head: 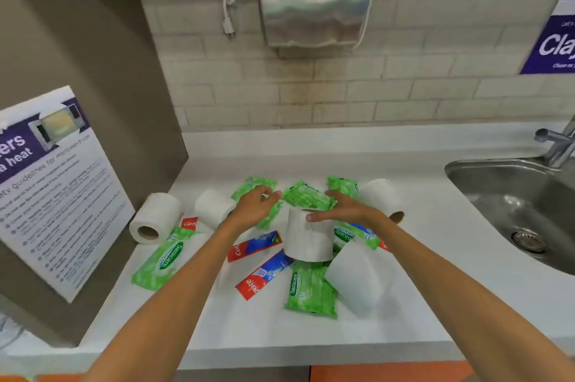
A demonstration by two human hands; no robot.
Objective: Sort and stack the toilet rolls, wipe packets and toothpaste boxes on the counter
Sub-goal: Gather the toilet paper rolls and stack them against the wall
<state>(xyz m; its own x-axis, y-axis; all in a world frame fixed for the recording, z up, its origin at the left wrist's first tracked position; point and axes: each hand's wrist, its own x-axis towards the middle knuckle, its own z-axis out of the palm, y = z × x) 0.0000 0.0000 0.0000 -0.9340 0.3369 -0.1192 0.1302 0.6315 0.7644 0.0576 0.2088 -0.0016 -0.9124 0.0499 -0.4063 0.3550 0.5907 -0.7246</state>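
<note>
Toilet rolls, green wipe packets and red-and-blue toothpaste boxes lie mixed on the white counter (413, 257). One toilet roll (309, 240) stands upright in the middle; my right hand (342, 210) rests on its top with fingers spread. My left hand (256, 204) hovers over a green wipe packet (267, 216) at the back, fingers apart and curled. Other rolls lie at the far left (155, 216), beside it (213, 207), at the back right (381, 195) and at the front right (356, 279). Toothpaste boxes (255, 246) (264, 275) lie in the middle, wipe packets (161, 257) (311, 288) towards the front.
A steel sink (497, 195) with a tap (560, 145) is set into the counter at the right. A brown cabinet side with a poster (56, 188) bounds the left. A steel hand dryer (314, 5) hangs on the tiled wall behind.
</note>
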